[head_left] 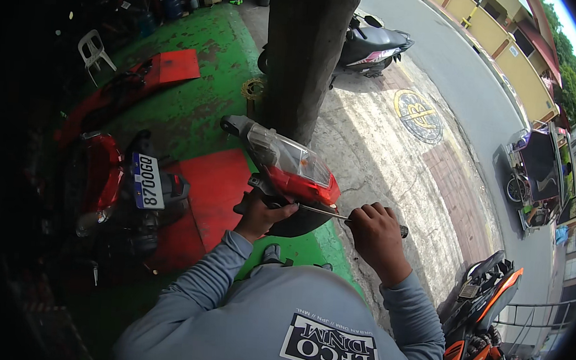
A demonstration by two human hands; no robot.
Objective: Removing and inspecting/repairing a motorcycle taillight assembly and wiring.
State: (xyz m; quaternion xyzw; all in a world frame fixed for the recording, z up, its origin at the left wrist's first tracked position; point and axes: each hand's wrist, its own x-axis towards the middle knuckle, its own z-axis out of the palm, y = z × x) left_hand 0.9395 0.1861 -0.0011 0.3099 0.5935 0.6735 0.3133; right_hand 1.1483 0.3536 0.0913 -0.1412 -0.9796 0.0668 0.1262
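Observation:
A motorcycle tail light with a clear and red lens and a black housing is held up in front of my body. My left hand is closed round the lower left side of that housing, its thumb beside a screw tip area. In my right hand is a screwdriver, its dark handle end showing past my fist. The metal shaft points left across the bottom of the light, towards my left thumb. Its tip meets the housing by that thumb; the exact contact is too small to make out.
A concrete pillar rises just beyond the light. At left stands a red motorcycle beside a red platform on the green floor. A black motorcycle, an orange motorcycle and a tricycle are on the street side.

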